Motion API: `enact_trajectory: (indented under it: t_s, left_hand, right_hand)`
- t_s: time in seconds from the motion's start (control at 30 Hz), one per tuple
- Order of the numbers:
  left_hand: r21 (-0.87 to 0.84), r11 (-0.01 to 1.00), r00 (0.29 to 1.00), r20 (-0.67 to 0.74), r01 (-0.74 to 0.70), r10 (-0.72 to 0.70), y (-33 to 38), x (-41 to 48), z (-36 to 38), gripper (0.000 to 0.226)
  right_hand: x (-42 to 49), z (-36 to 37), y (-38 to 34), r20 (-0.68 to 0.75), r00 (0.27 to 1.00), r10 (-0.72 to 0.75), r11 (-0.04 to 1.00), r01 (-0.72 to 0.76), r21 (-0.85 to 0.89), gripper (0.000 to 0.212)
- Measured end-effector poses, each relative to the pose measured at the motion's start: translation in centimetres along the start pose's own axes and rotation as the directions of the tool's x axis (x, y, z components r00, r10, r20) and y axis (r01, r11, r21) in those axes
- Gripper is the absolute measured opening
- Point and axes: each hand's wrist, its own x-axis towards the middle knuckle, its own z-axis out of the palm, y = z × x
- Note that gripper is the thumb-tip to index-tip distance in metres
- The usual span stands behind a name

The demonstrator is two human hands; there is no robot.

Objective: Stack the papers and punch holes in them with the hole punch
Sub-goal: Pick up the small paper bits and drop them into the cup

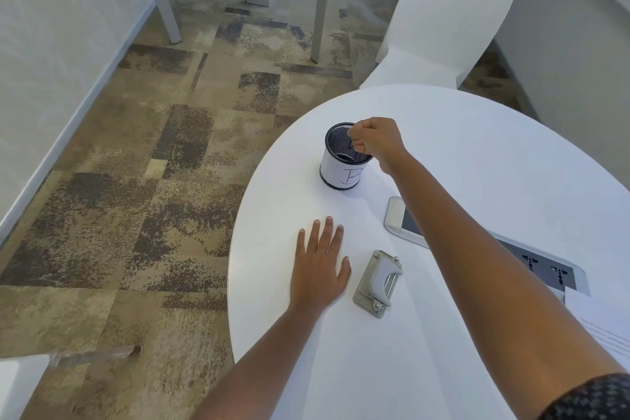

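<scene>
I see my left hand (318, 266) lying flat, palm down, on the white round bench (477, 153), its fingers (328, 230) spread and straight, holding nothing. Just to its right sits the hole punch (377, 283), a grey metal piece with a pale lever, resting on the bench surface at a slight angle; the thumb side of my left hand is close beside it but I see no contact.

My right hand (376, 141) is stretched forward over the rim of a black mesh cup (342, 160) that stands upright near the bench's far left edge. The cup is wrapped in a white paper band with a hand-drawn letter B on it. The right fingers (358, 136) are curled in tight, pinched together above the cup's mouth; I cannot tell whether they hold anything small between them.

Under my right forearm lies a phone (404, 218) in a clear case, screen up, partly covered by the arm. Farther right, a recessed power socket panel (549, 271) is set into the bench. At the right edge I see a sheet of printed paper (606, 327), only a corner of it in view, well apart from the hole punch.

Beyond the bench stands a white chair (446, 27), and patterned brown carpet (136, 181) covers the floor.
</scene>
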Motion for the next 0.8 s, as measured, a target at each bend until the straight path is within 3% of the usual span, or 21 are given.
enact_trajectory:
  t_s: [0.07,0.33,0.57,0.8]
  left_hand:
    - [-0.001,1.000,1.000,0.001,-0.001,0.001,0.0,0.0,0.0,0.056]
    - [-0.009,1.000,1.000,0.001,-0.005,0.005,-0.1,0.0,0.1,0.056]
    - [-0.021,1.000,1.000,0.003,-0.008,0.008,-0.1,0.0,0.0,0.055]
    - [0.003,1.000,1.000,0.001,-0.020,0.020,0.1,-0.4,-0.3,0.053]
  right_hand:
    - [0.1,0.2,0.1,0.002,1.000,-0.002,1.000,0.002,0.000,0.009]
    - [-1.2,-0.4,0.6,-0.118,0.990,-0.071,0.997,0.072,-0.001,0.022]
    - [-6.4,-3.4,5.0,-0.308,0.930,-0.200,0.977,0.166,-0.132,0.021]
    - [-14.3,-7.6,15.0,-0.388,0.909,-0.150,0.964,0.047,-0.262,0.018]
